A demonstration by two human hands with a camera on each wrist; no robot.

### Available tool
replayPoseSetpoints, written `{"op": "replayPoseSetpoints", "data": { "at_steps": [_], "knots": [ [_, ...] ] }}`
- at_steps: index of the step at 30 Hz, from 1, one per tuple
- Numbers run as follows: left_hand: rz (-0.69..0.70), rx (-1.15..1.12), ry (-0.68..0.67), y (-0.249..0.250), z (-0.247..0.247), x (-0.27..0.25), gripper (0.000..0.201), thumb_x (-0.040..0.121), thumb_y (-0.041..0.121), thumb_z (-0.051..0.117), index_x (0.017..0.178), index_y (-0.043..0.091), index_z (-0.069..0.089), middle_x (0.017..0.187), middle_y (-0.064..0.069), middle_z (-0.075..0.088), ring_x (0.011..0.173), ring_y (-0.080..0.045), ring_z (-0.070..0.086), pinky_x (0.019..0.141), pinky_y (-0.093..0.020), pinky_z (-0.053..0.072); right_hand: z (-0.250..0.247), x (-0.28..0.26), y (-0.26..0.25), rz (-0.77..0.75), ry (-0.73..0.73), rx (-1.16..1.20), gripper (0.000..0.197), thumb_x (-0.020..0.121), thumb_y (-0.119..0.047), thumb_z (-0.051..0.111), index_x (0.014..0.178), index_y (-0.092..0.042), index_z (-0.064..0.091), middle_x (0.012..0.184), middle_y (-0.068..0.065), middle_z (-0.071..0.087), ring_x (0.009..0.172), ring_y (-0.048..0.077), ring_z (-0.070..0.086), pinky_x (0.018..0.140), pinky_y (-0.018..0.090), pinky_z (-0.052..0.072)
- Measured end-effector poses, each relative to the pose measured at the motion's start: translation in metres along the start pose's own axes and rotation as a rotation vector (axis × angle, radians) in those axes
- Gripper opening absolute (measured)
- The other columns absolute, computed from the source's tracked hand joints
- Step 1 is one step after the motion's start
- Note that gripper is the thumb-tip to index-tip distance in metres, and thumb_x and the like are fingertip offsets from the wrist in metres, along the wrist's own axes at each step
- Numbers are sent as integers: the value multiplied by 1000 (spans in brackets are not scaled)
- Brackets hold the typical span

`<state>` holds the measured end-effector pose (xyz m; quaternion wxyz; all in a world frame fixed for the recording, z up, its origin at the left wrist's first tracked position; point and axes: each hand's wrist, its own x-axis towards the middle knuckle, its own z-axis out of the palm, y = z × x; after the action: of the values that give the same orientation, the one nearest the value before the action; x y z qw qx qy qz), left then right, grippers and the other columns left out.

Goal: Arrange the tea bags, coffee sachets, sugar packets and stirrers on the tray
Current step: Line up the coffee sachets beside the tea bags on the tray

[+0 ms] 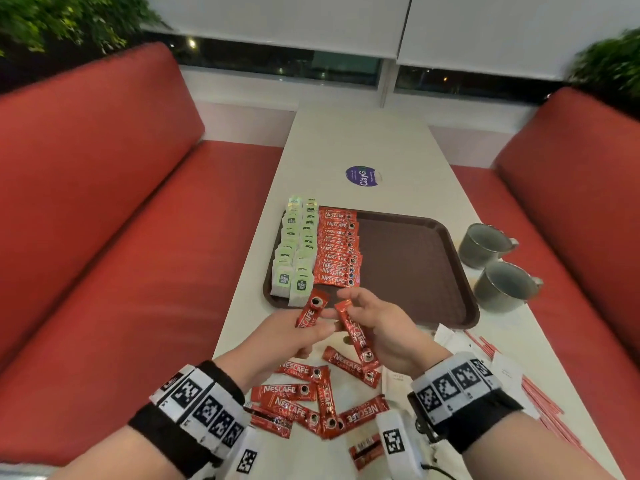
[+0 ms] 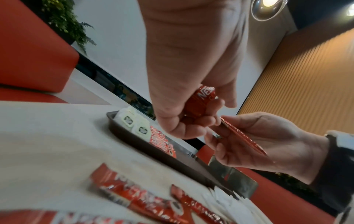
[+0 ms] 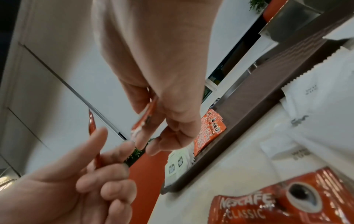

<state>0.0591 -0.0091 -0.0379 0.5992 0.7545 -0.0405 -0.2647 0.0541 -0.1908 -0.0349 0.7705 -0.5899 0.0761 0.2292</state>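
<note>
Both hands raised above the near edge of the brown tray (image 1: 415,271), almost touching each other. Left hand (image 1: 287,336) pinching one red coffee sachet (image 1: 310,311) between thumb and fingers, long axis running away from the body and slightly right, the printed cup end pointing toward the tray. Right hand (image 1: 384,327) curled round a second sachet (image 1: 356,336), long axis slanting from far-left to near-right, the cup end down toward the wrist. "NESCAFE" legible on both.

On the tray's left side, two columns of pale green tea bags (image 1: 294,251), overlapped front to back; label too small to read. Just beside them, touching, a column of sachets (image 1: 337,249), each lying crosswise with "NESCAFE CLASSIC" readable and cup ends to the right. Right half of the tray bare brown.

On the white surface (image 1: 360,140) below the hands, a loose heap of sachets (image 1: 304,400) marked "NESCAFE CLASSIC", pointing every which way and overlapping. To the right of the heap, white sugar packets (image 1: 394,381), print unreadable. Further right, thin red-and-white stirrers (image 1: 540,396) lying parallel, long axis running from far-left to near-right along the surface edge.

Beyond the tray, a round purple sticker (image 1: 362,176) reading "ClayG". Two grey mugs (image 1: 498,268) right of the tray, handles to the right. Red bench seats (image 1: 138,237) on either side.
</note>
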Motion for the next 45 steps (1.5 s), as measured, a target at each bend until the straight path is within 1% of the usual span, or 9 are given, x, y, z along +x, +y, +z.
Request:
{"op": "replayPoseSetpoints", "data": {
  "at_steps": [6,11,17,19,21,24,31,37,45],
  "knots": [
    [66,-21,-42,17,9,5,35,86,20,66,53,24,55,50,5,42,54,-12,41,53,-16,40,2,-3,0,-35,-21,-100,35,98,-7,43,132,-11,48,123,13,61,104,23,63,90,35,50],
    [85,-55,19,18,8,10,22,85,24,68,68,17,57,49,10,40,52,-9,39,57,-23,39,1,-3,-1,-70,-10,-235,57,86,-25,54,141,-20,41,139,4,52,130,25,46,113,46,32],
    [131,118,41,16,3,12,27,88,31,61,63,21,56,52,9,49,55,-8,46,63,-24,41,0,-5,-4,-53,-135,-385,57,93,-16,54,146,-19,32,135,-4,56,123,14,54,108,35,40],
    [156,118,115,14,-2,13,26,88,30,62,65,19,59,52,8,50,58,-9,49,62,-23,40,-1,-4,-4,-13,-119,-423,40,94,-5,54,132,-14,46,119,1,66,104,16,65,87,25,52],
    [145,54,203,10,-9,15,28,89,32,62,65,16,59,51,6,47,58,-12,47,61,-26,38,-2,-1,-3,-12,-22,-408,14,93,-4,56,106,-8,55,94,7,72,75,16,69,60,20,49],
    [89,22,315,3,-16,18,29,89,31,61,66,14,59,55,2,48,57,-13,44,60,-28,37,-8,6,-2,-56,148,-381,6,90,-5,61,87,-7,56,74,9,71,58,13,62,50,20,41],
    [-125,-203,225,-10,-22,26,16,98,28,43,100,18,55,57,-1,47,47,-12,39,47,-25,30,-36,57,-21,-90,474,-713,15,85,-12,69,71,-13,64,72,-1,65,67,10,56,65,24,45],
    [-189,-301,168,-5,-33,20,21,98,11,30,96,16,51,64,-6,53,50,-14,42,52,-28,32,-48,110,-27,137,374,-1051,25,83,-19,71,64,-17,56,76,0,62,78,18,59,78,33,50],
    [-135,-284,187,1,-37,17,17,98,10,41,94,15,57,75,-11,62,54,-14,50,53,-26,37,-36,120,-27,175,381,-1467,11,87,-33,63,90,-22,60,97,-2,64,95,21,60,93,42,46]
  ]
}}
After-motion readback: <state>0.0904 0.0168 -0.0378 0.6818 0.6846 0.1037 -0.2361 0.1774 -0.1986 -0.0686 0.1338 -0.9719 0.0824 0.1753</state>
